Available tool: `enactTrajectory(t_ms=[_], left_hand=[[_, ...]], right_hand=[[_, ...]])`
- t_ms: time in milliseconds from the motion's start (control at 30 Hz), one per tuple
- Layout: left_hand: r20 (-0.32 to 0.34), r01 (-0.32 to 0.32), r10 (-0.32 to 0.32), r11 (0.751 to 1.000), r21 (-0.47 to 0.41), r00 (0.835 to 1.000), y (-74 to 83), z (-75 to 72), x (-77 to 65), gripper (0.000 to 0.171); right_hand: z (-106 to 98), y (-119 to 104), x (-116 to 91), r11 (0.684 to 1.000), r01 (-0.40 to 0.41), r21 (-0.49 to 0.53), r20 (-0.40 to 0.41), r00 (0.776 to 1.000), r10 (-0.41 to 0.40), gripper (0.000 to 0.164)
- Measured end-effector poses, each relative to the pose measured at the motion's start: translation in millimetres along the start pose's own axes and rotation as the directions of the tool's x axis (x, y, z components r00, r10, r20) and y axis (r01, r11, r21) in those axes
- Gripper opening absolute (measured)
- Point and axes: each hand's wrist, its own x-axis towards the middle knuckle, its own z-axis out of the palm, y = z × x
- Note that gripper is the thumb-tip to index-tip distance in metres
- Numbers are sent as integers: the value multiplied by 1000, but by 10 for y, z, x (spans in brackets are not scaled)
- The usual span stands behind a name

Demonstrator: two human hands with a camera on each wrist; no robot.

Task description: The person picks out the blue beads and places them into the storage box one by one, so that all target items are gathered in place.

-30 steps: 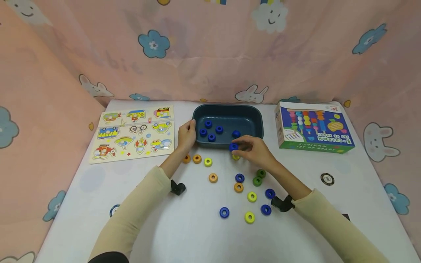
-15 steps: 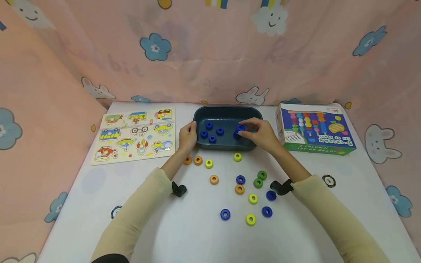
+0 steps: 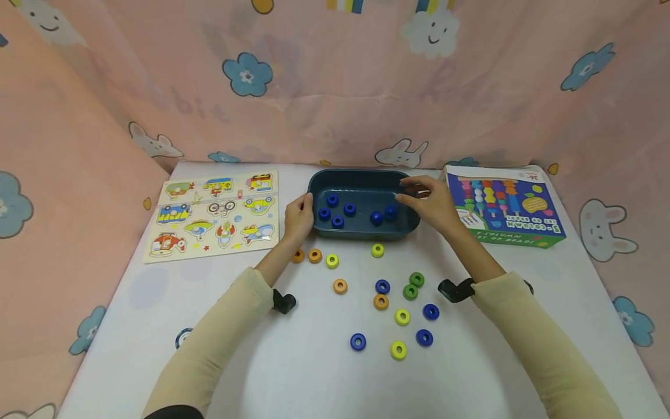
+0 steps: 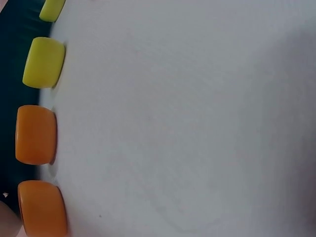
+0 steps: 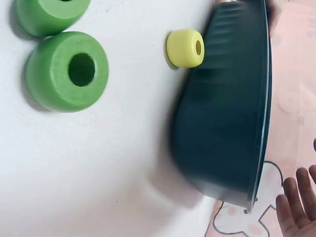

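My left hand (image 3: 299, 220) grips the left end of a dark teal tray (image 3: 361, 232). Inside it lie several blue ring beads (image 3: 349, 209), two of them close together at the right (image 3: 389, 213). Over the tray's right end is my right hand (image 3: 430, 202), holding nothing, its fingers loosely bent; in the right wrist view its fingers (image 5: 295, 205) look extended beside the tray rim. A yellow bead (image 5: 185, 48) sits by the tray's wall. In the left wrist view, orange beads (image 4: 36, 135) and a yellow bead (image 4: 44, 62) line the tray's side.
Loose beads lie in front of the tray: green (image 3: 410, 291), blue (image 3: 358, 341), orange (image 3: 340, 286) and yellow (image 3: 398, 350). A vehicle puzzle board (image 3: 214, 215) lies at the left. A toy box (image 3: 505, 203) stands right of the tray, near the right hand.
My right hand carried a blue bead from the tray's front edge into the tray, let it go beside another blue bead, then moved right and up. The left hand stayed put.
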Motion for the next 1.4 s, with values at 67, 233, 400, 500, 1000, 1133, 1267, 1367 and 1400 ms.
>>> enactTrajectory(t_ms=[67, 233, 400, 500, 1000, 1133, 1267, 1367, 1400], left_hand=[[2, -2, 2, 1000, -2, 1000, -3, 5, 0, 43], [5, -10, 10, 1000, -9, 1000, -10, 7, 0, 43], [7, -4, 4, 1000, 0, 1000, 6, 7, 3, 44], [2, 3, -3, 1000, 9, 1000, 29, 4, 5, 44], [12, 31, -31, 999, -8, 999, 35, 9, -8, 45], [16, 27, -27, 1000, -9, 1000, 21, 9, -3, 44], [11, 23, -23, 1000, -13, 1000, 17, 8, 2, 44], [9, 20, -19, 1000, -14, 1000, 17, 4, 2, 44], [10, 19, -18, 1000, -13, 1000, 16, 2, 1, 44]], right_hand=[[-3, 2, -31, 1000, 12, 12, -1, 1000, -12, 37], [-55, -12, -164, 999, 41, 35, 54, 998, -43, 33], [-144, -111, -381, 996, 55, 71, 147, 987, -65, 28], [-165, -222, -554, 993, 70, 92, 203, 975, -88, 25], [261, 239, -1053, 999, 4, 54, 473, 880, -29, 32], [373, 293, -1109, 999, 31, 40, 538, 842, -47, 32], [444, 335, -1136, 997, 66, 51, 562, 823, -83, 29], [459, 341, -1142, 996, 77, 45, 561, 823, -89, 29], [459, 339, -1142, 996, 76, 42, 561, 823, -87, 29]])
